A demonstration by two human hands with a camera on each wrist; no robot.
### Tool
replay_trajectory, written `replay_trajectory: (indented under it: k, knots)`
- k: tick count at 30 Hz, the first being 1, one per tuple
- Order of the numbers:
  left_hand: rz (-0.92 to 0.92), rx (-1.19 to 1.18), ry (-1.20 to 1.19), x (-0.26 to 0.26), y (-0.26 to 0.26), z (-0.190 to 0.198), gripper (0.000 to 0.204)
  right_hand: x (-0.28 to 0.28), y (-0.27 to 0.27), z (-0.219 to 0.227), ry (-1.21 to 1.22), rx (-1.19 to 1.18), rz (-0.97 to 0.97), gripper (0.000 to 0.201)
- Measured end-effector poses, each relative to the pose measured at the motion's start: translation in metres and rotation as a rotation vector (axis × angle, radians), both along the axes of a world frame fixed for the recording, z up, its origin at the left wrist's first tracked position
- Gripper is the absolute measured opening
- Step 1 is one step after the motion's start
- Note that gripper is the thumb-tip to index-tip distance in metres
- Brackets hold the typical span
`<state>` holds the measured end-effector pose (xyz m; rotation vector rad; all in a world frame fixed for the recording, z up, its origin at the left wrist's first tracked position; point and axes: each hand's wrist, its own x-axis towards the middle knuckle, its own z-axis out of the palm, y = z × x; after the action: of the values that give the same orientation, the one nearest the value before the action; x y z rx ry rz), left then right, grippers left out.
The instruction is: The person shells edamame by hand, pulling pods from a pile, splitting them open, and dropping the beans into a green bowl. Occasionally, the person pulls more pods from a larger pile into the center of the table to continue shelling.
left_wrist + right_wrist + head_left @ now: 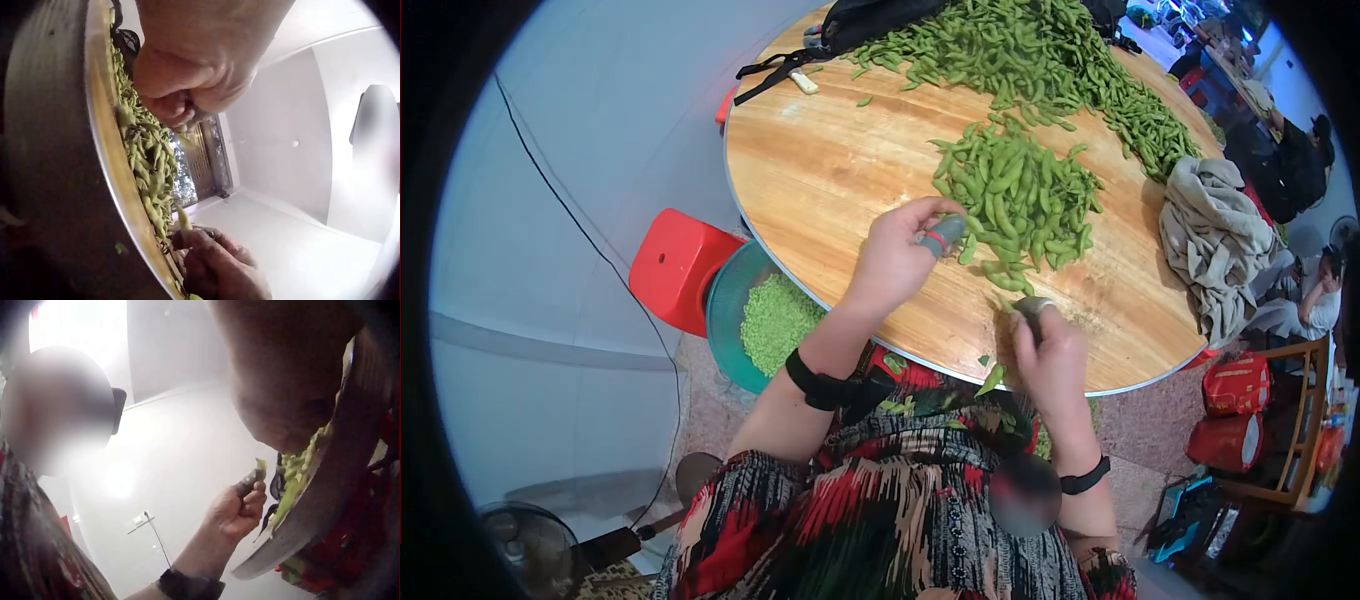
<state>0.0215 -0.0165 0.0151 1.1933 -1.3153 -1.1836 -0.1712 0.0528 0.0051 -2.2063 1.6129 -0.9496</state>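
Over the wooden round table, my left hand (897, 252) has a grey thumb cover with a red band. Its curled fingers pinch a green edamame pod (260, 465), whose tip pokes out past the thumb in the right wrist view. My right hand (1055, 362), nearer the table's front edge, also wears a dark thumb cover. It grips another edamame pod (184, 219) that stands up from its fingertips. A loose pod (991, 379) shows at the table edge beside this hand. Just beyond both hands is a small heap of pods (1025, 195).
A larger pod pile (1020, 50) covers the table's far side, near a black bag (870, 22). Crumpled grey cloth (1215, 235) lies at the right edge. Below left, a green basin (728, 345) holds shelled beans (778, 322) beside a red stool (675, 270). People sit in the background.
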Motion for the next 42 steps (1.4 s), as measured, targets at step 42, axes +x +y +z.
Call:
replay_trajectory:
  k: [42]
  knots:
    - [-0.383,0.057,0.202,-0.031,0.041,-0.005,0.013,-0.011,-0.002,0.014,-1.046,0.773,0.176,0.012]
